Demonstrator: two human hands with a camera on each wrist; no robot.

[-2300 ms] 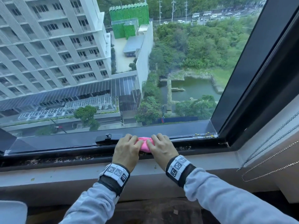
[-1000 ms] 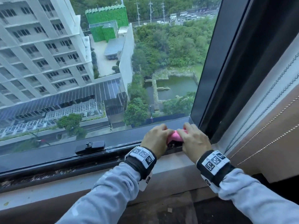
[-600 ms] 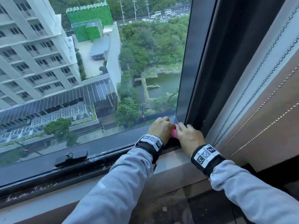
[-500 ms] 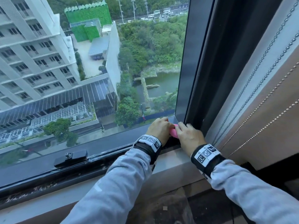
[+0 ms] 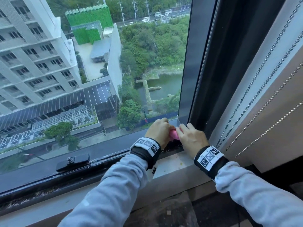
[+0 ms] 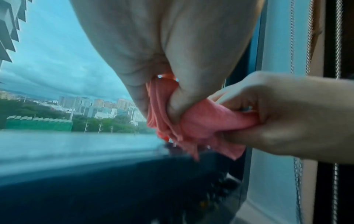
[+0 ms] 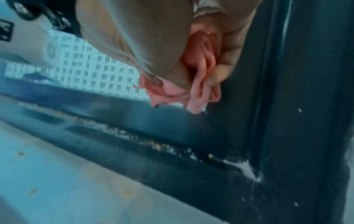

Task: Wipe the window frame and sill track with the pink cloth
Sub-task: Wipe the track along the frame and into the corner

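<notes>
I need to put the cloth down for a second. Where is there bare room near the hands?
The light sill ledge, between the two wrists and in front of the dark sill track, is flat and bare apart from small specks. The corner is crowded: left hand and right hand both grip the pink cloth there, and bead chains hang just right.

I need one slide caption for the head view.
Both hands grip the pink cloth at the window frame's lower right corner.
</notes>
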